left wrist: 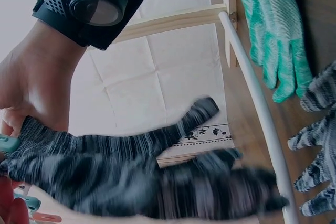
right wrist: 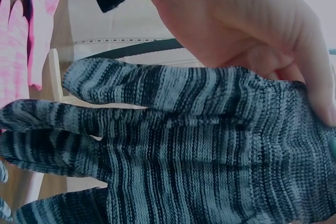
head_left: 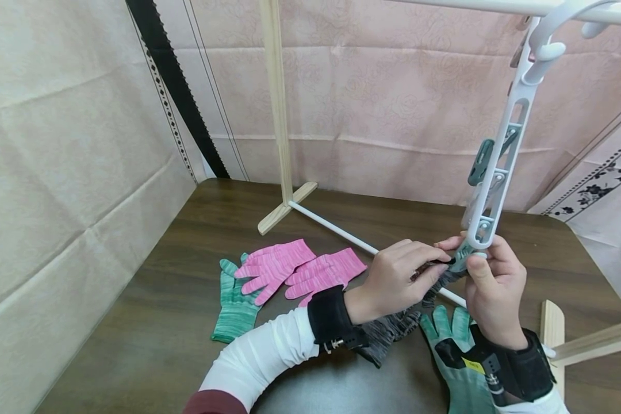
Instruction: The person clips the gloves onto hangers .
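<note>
My left hand pinches the cuff of a black-and-grey knit glove, which hangs beneath a white clip hanger. At the hanger's lower end, my right hand grips a teal clothespin with thumb and fingers, right at the glove's cuff. Fingers hide part of the clothespin, so whether its jaws hold the cloth cannot be told. The hanging glove looks blurred in the left wrist view. Another black-and-grey glove lies on the table under my left wrist.
Two pink gloves and a green glove lie left on the brown table. Another green glove lies under my right wrist. A wood-footed rack has a white top rod and lower rod. More teal clothespins hang higher.
</note>
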